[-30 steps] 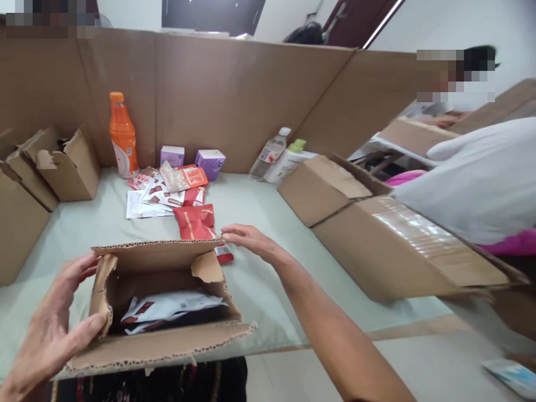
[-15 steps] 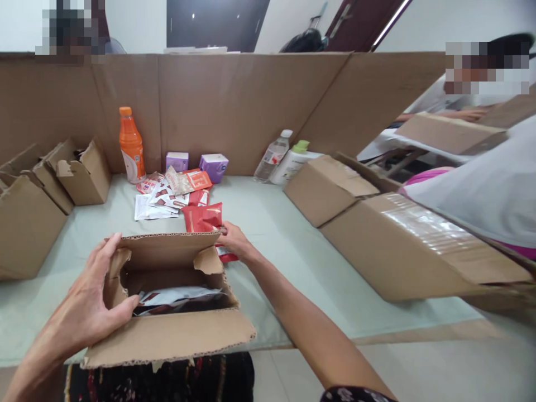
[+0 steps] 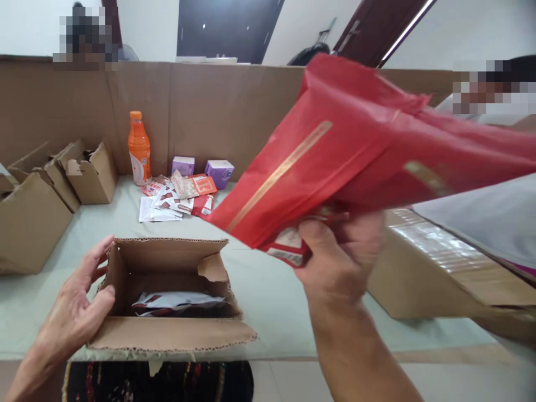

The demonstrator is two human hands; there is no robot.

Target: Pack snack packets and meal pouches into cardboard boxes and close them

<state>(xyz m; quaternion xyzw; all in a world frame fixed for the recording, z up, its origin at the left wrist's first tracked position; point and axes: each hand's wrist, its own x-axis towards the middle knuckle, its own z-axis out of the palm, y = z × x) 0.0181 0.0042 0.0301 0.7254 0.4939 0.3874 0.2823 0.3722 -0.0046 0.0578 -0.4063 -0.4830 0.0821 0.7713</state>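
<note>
Left edge of the bench (image 3: 268, 290): a cluster of empty folded cartons (image 3: 37, 195) stands there, flaps up. Left hand (image 3: 79, 307): fingers spread, thumb hooked over the left wall of the open cardboard box (image 3: 167, 296), palm against the outside of that wall. The box sits at the near edge of the bench, left of centre, its near flap folded out over the edge. White sachets (image 3: 178, 301) lie flat in the bottom of the box.

Far edge, against the cardboard partition (image 3: 218, 111): an orange drink bottle (image 3: 139, 148) stands upright; just to its right are two small purple boxes (image 3: 205, 167). In front of these a loose pile of red and white sachets (image 3: 176, 195) lies on the bench surface.

Right hand (image 3: 339, 262): raised above the bench, right of the open box and clear of it, fingers pressed together pinching the lower end of a large red pouch (image 3: 355, 151). The pouch is held in the air, tilted, blurred, its gold stripe running diagonally; it touches nothing else. Behind the hand, a large taped carton (image 3: 439, 268) lies along the right edge of the bench.
</note>
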